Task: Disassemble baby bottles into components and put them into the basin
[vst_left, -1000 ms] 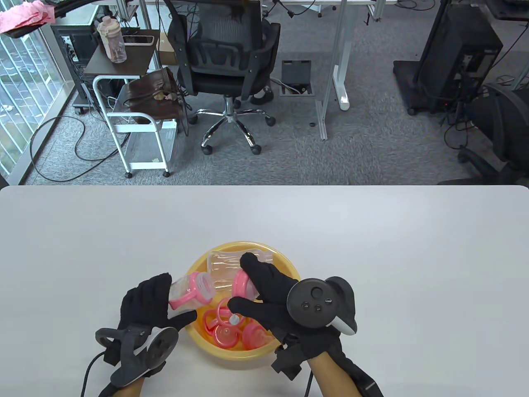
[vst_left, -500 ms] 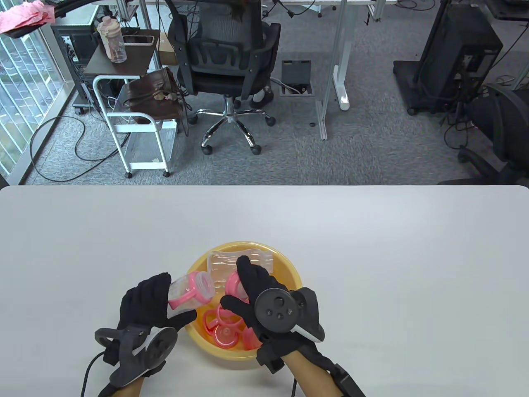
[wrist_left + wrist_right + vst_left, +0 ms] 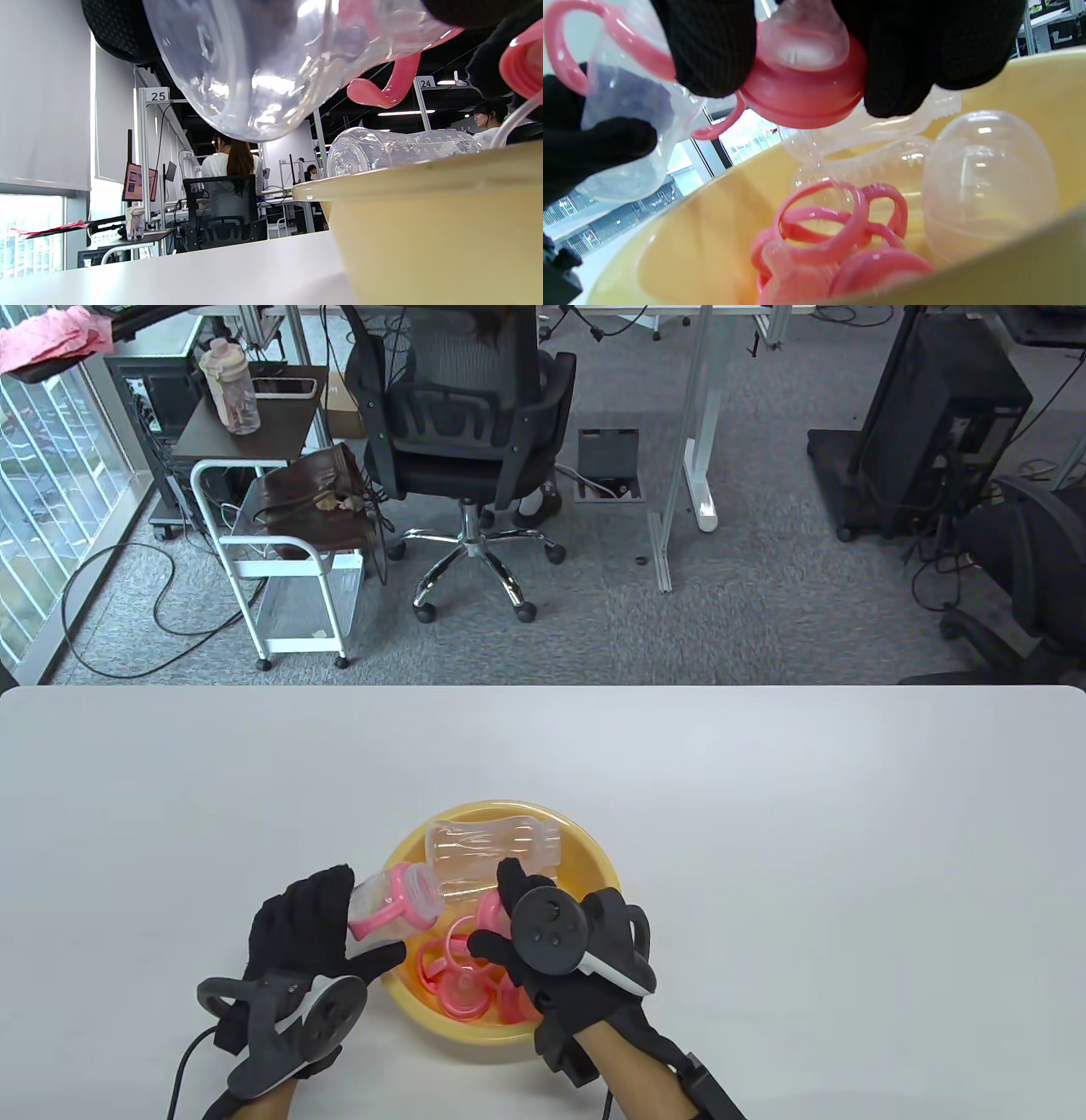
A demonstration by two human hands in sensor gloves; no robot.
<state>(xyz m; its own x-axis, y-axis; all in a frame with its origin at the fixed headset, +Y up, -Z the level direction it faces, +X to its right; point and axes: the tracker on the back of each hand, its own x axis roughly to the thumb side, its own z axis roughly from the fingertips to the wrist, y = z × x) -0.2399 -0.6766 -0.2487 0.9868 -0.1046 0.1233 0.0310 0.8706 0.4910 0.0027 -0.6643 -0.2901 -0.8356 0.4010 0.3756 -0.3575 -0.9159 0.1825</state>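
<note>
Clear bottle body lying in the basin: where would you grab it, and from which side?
Grip the clear bottle body at its narrowed waist, coming from above with fingers across its width. It lies on its side across the far part of the yellow basin, its upper side exposed.

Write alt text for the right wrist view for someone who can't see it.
Seen close up, the gloved fingers of the right hand pinch a pink bottle collar with its clear nipple just above a yellow basin. Inside the basin lie pink handle rings and a clear dome cap. At the view's left, the left hand grips a clear bottle body.
</note>
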